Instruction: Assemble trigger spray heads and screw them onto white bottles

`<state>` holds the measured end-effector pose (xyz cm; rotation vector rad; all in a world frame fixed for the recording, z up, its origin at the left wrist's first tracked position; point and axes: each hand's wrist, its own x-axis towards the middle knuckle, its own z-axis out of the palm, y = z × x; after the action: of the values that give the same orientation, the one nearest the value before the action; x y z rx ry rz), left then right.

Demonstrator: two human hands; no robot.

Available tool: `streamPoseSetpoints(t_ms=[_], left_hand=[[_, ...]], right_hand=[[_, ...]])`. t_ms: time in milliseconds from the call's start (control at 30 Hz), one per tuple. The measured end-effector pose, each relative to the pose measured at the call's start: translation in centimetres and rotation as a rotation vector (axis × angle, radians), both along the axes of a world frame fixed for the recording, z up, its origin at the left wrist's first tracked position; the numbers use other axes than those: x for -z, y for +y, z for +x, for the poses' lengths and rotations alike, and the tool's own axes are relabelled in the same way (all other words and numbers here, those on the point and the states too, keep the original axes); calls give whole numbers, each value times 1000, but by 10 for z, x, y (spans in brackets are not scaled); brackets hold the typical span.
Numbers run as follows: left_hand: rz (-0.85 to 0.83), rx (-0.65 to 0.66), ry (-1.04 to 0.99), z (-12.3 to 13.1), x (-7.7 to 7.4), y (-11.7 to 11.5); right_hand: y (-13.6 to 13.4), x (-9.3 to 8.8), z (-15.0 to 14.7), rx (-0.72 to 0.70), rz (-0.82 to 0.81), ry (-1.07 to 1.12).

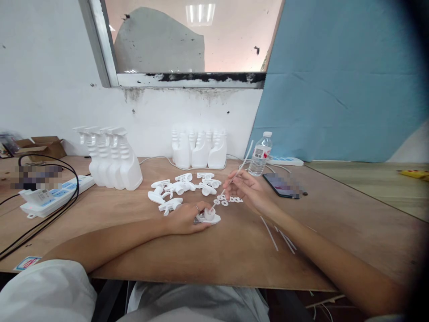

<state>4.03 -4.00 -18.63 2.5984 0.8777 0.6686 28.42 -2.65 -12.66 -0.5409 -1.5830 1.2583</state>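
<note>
My left hand [187,218] rests on the wooden table, its fingers wrapped round a white spray head [210,217] that lies with its collar facing up. My right hand [243,185] pinches a thin translucent tube [246,156], slanted from upper right to lower left. The tube's lower end meets the collar of the held spray head; how deep it sits I cannot tell. Several loose spray heads [181,185] lie beyond my left hand. Small white rings [224,203] are scattered between my hands. More tubes [270,233] lie beneath my right forearm.
Capped white spray bottles [115,167] stand at the left, and open white bottles [200,152] by the wall. A water bottle [260,154] and a phone [280,185] are at the right. A power strip [58,197] with black cables lies left, before a cardboard box [43,147].
</note>
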Motion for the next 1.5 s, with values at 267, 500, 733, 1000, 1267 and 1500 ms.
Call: streamPoseSetpoints(t_ms=[267,500,733,1000,1267,1500], left_hand=[[17,20,-17,-1,1,0],[44,51,-40,-1,1,0],[48,35,1,0,0,0],[33,53,-2,0,-3,-1],[29,63,-7,0,-3,0],[11,51,-11,0,-1,1]], right_hand=[[-2,3,-2,-24,70,-31],[-12,26,-17,-18,168,-323],[-13,39,-22,65,577,-582],[-15,34,-22,44,538,-633],[-12,38,-19,22,508,-613],[-14,38,-22,55,474,-628]])
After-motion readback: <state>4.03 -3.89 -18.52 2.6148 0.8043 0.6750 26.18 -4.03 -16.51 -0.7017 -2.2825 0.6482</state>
